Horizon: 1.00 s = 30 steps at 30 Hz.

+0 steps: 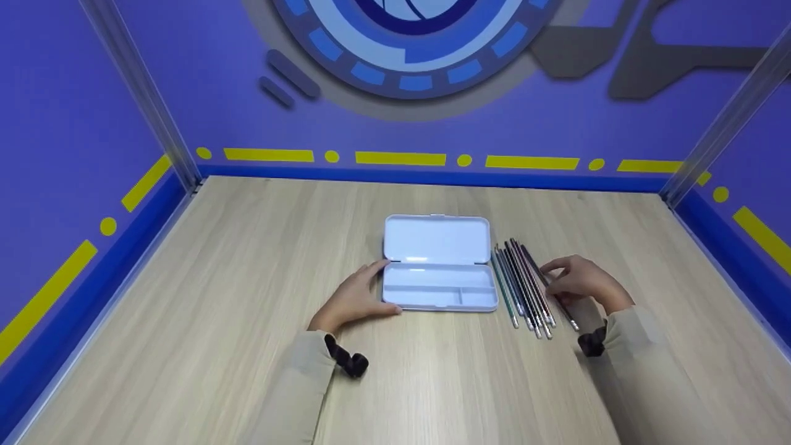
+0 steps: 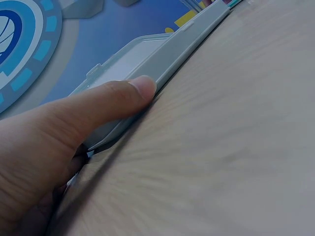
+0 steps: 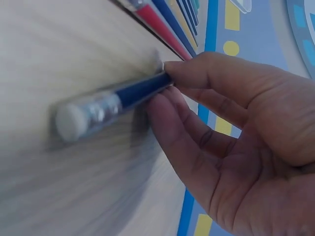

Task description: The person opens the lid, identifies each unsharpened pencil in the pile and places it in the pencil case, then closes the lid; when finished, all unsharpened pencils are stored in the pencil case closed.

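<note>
A pale pencil case point(image 1: 440, 287) lies on the table with its lid point(image 1: 436, 239) folded back, showing compartments inside. My left hand point(image 1: 353, 298) holds it at the left end, thumb along the front edge and fingers at the left side. In the left wrist view the thumb point(image 2: 118, 98) lies against the case's wall. To the right of the case, my right hand point(image 1: 581, 283) pinches a dark blue pencil point(image 3: 140, 92) between thumb and fingers; its white eraser end points toward me. Several pencils point(image 1: 525, 287) lie side by side between the case and that hand.
The wooden table point(image 1: 259, 247) is closed in by a purple back wall point(image 1: 395, 133) and side walls with yellow marks. Metal posts point(image 1: 145, 93) stand at the back corners. Black straps point(image 1: 349, 358) sit at both wrists, over beige sleeves.
</note>
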Each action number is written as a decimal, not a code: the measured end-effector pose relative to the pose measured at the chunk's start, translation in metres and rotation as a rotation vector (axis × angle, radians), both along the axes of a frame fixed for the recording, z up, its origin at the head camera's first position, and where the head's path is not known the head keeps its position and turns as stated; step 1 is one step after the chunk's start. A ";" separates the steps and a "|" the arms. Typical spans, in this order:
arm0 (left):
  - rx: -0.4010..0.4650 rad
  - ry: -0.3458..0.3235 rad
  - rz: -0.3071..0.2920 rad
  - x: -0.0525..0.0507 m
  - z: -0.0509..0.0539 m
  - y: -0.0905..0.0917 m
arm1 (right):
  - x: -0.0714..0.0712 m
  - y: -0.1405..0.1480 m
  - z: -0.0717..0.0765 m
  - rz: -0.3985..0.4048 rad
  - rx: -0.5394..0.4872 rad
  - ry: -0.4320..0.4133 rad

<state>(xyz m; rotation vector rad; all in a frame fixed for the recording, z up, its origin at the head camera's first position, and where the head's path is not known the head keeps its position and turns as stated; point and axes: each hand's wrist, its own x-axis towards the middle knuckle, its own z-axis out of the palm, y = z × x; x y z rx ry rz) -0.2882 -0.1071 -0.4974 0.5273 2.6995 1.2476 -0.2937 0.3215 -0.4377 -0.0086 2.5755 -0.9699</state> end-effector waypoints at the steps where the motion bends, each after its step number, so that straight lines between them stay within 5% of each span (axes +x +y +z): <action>1: 0.000 0.002 -0.001 0.000 0.000 0.000 | 0.000 0.001 0.000 0.005 -0.010 0.000; 30: -0.012 -0.017 0.016 -0.001 -0.001 0.000 | -0.008 -0.008 0.014 -0.041 -0.166 0.078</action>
